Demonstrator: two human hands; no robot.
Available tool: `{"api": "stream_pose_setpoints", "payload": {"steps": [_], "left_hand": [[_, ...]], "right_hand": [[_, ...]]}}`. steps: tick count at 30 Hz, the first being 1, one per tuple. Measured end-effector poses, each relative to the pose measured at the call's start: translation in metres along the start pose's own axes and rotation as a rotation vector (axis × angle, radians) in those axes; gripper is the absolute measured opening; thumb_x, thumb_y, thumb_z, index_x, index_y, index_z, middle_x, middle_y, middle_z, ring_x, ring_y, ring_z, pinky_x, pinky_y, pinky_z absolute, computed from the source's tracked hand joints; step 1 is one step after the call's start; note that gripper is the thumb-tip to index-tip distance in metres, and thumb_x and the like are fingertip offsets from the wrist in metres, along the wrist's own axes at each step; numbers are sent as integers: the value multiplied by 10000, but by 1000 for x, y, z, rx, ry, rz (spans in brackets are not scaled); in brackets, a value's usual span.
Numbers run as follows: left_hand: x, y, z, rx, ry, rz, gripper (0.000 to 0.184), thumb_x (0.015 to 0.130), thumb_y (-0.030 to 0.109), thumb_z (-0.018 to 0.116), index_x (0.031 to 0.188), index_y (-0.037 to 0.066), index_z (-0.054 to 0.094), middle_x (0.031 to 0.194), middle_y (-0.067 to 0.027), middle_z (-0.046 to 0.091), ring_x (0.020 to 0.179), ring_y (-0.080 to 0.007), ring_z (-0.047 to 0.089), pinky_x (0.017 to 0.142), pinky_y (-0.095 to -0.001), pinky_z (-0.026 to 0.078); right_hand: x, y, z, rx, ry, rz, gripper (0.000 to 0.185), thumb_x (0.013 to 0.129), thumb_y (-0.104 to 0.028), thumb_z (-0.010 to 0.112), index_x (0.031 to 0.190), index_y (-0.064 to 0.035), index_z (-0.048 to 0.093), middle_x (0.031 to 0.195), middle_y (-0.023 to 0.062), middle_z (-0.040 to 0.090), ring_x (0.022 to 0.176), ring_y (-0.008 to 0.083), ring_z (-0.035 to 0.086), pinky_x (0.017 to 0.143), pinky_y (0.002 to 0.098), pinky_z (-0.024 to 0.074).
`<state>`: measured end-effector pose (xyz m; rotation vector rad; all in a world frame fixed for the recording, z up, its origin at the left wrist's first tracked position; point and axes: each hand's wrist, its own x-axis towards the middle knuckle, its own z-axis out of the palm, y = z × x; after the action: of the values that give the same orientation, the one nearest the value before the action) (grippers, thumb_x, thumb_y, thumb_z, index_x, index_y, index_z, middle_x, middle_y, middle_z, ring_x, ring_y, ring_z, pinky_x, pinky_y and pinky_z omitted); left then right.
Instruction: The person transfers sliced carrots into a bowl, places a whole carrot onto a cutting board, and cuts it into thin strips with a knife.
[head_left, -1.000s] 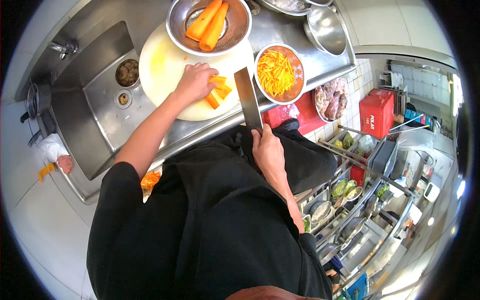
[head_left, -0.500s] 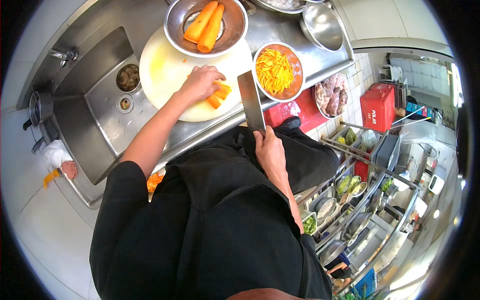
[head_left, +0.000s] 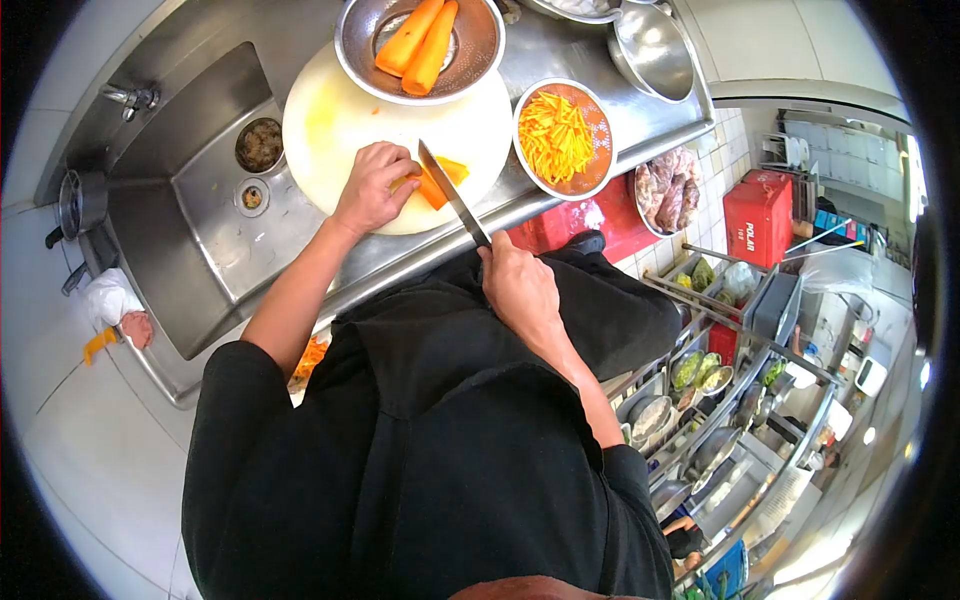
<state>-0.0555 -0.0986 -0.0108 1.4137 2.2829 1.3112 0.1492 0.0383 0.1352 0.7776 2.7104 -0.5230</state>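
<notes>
On the round white cutting board [head_left: 330, 165], my left hand [head_left: 378, 188] is closed over a piece of carrot [head_left: 428, 190] and presses it against the board. My right hand [head_left: 520, 285] grips the handle of a knife [head_left: 455, 197], its blade edge-down on or just above the carrot beside my left fingertips. More orange carrot shows on the far side of the blade. Behind the board's far part, a perforated metal colander [head_left: 488, 62] holds two peeled whole carrots [head_left: 432, 48]. A second colander [head_left: 597, 150] to the right holds shredded carrot [head_left: 553, 138].
At left is a steel sink [head_left: 190, 270] with a tap [head_left: 130, 98]. An empty metal bowl [head_left: 655, 55] stands at the counter's back right. Below the counter edge are a bowl of raw meat [head_left: 668, 190] and a red box [head_left: 757, 220]. Shelves with food containers [head_left: 715, 380] stand at right.
The knife has swung left from beside the board onto the carrot, its blade turned from flat to edge-down. My right hand moved slightly left; my left hand shifted a little left and down.
</notes>
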Motion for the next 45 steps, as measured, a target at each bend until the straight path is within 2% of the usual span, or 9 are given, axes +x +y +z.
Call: {"api": "stream_pose_setpoints", "payload": {"steps": [17,23,29,34,40,45], "left_hand": [[1,1,-3,10,-22,25,173,839,134,734,990,66,685,1091,-97,611,1108,-313,579,1037,-436,388],[2,0,-3,-5,2,45,188,828,125,742,999,66,690,1063,-98,613,1097,-313,579,1030,-430,387],[4,-3,0,8,0,48,208,822,148,750,1012,87,693,1040,-83,616,1068,-304,588,1006,-440,401],[2,-2,-1,-10,0,34,208,811,111,755,1003,70,687,1051,-95,621,1076,-312,582,1010,-424,399],[1,-1,-1,-16,19,55,209,819,115,755,1006,56,686,1068,-103,624,1073,-318,586,1009,-435,401],[2,-1,-2,-3,11,61,209,826,119,749,1015,49,692,1082,-113,626,1085,-324,586,1013,-436,401]], "right_hand": [[-4,-11,-19,-43,-90,12,188,1029,-208,573,993,-24,566,744,232,713,732,426,731,679,538,582],[8,-8,9,0,-112,42,195,1015,-192,590,1025,2,579,742,250,703,732,444,718,678,545,575],[46,0,56,41,-35,2,194,1020,-195,578,1001,-3,565,745,260,703,738,454,722,689,560,574],[42,-11,34,24,-52,5,185,1023,-173,543,993,8,568,767,258,718,757,438,736,696,550,573],[7,-20,-6,36,-41,-12,195,1024,-178,559,977,11,550,724,260,698,714,443,723,646,544,573],[-5,-21,-10,13,-82,36,174,1015,-167,573,982,2,553,740,241,711,725,425,730,660,532,580]]}}
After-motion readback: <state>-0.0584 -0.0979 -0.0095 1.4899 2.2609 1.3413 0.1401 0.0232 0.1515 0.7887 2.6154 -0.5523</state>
